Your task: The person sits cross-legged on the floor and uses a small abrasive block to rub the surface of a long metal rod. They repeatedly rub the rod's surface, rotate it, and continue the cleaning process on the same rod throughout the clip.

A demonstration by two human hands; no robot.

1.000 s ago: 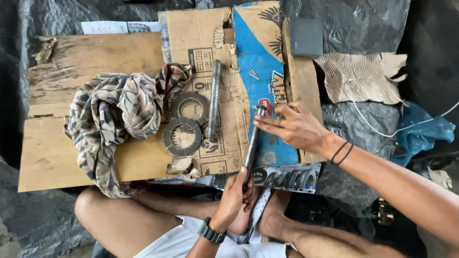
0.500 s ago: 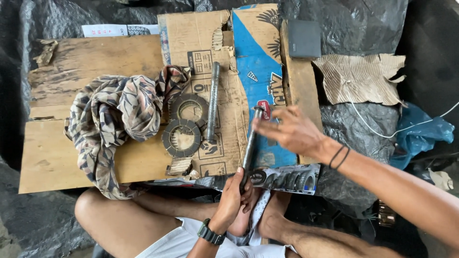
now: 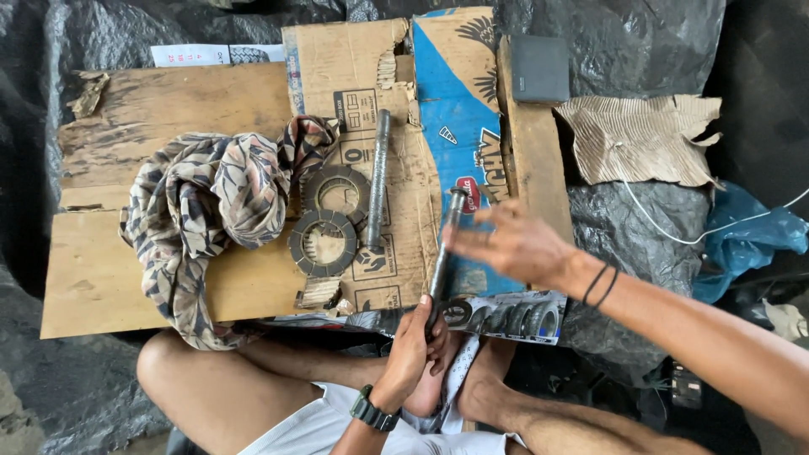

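Big wooden board (image 3: pixel 126 278) underneath, flattened cardboard box (image 3: pixel 362 76) on top of it, its blue printed panel (image 3: pixel 451 109) carrying a small red oval label. A white printed sheet (image 3: pixel 194 55) peeks out behind the board, and a strip picturing tyres (image 3: pixel 506 316) lies along the near edge. A patterned cloth (image 3: pixel 202 211) is heaped beside two ring-shaped friction discs (image 3: pixel 324 240) and a spare grey bar (image 3: pixel 377 177).

Left hand (image 3: pixel 413 350) is wrapped tight round the foot of a metal rod (image 3: pixel 442 253), which slants up across the blue panel. Right hand (image 3: pixel 514 244), fingers spread and blurred, is at the top end; whether it grips, I cannot tell. Looks like the rod is being worked or inspected, so that lower hold needs to be steady.
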